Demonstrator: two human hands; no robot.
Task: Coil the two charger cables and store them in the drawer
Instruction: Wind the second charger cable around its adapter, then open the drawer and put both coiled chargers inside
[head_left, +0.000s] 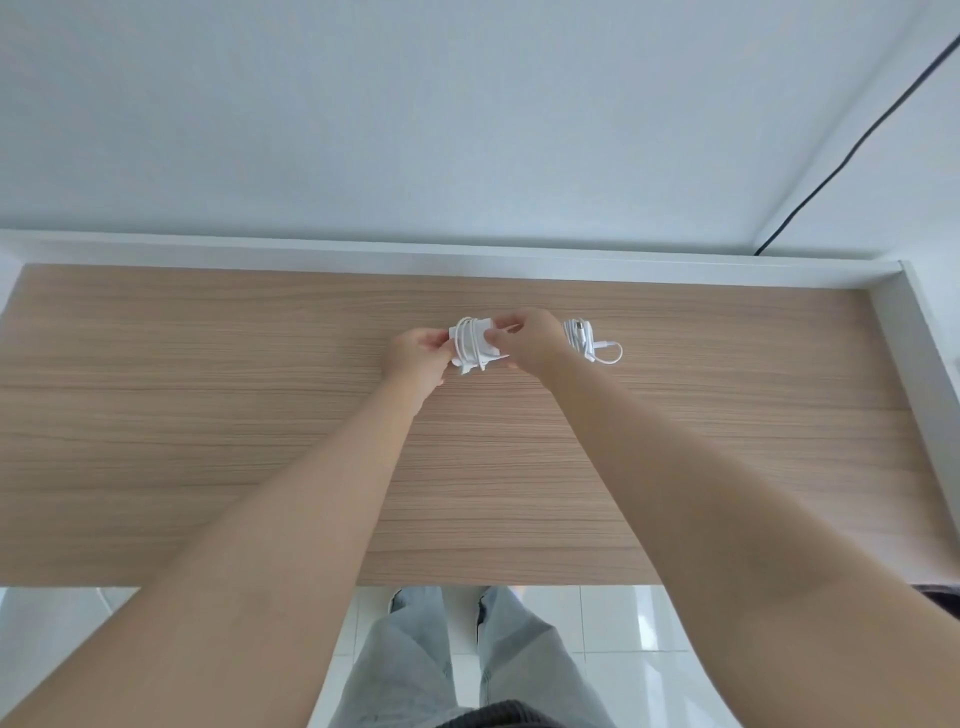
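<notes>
Wood-grain tabletop (208, 415) is filling the middle of the frame. Above its centre, the left hand (415, 356) and right hand (532, 340) are both pinching a white charger (475, 345) wrapped in its cable. Just right, a second coiled cable (589, 340) is lying on the wood.

A wooden tabletop (208, 415) with a white raised border (415, 252) stood against a pale wall (363, 104). A black wire (852, 150) ran down the wall. Below was a glossy white tiled floor (613, 639).
</notes>
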